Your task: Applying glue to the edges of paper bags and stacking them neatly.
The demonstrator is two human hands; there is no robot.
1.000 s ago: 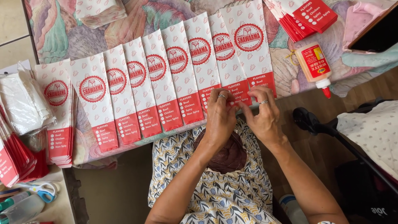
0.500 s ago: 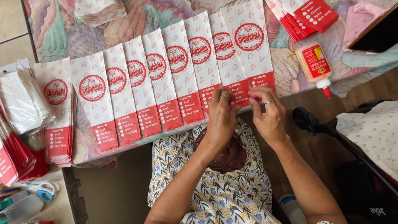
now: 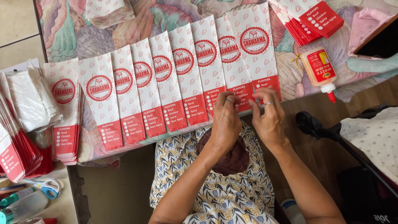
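Paper bags [image 3: 174, 79] overlapped in row on my table [image 3: 74, 29]; glue bottle [image 3: 319, 68] right; scissors [image 3: 43, 186] left-front.

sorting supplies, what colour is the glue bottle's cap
Red, on the glue bottle with a red label; head view.

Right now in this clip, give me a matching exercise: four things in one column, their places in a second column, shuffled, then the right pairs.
Things
1. white plastic glue bottle with red nozzle
2. blue-handled scissors
3. row of overlapping red-and-white paper sleeves
4. the person's left hand and right hand

Places
A. spread across the patterned cloth, left to right
B. at the red bottom edge of the rightmost sleeves
C. lower left corner
D. right of the row, nozzle toward the person

Pairs: 1-D, 2-C, 3-A, 4-B
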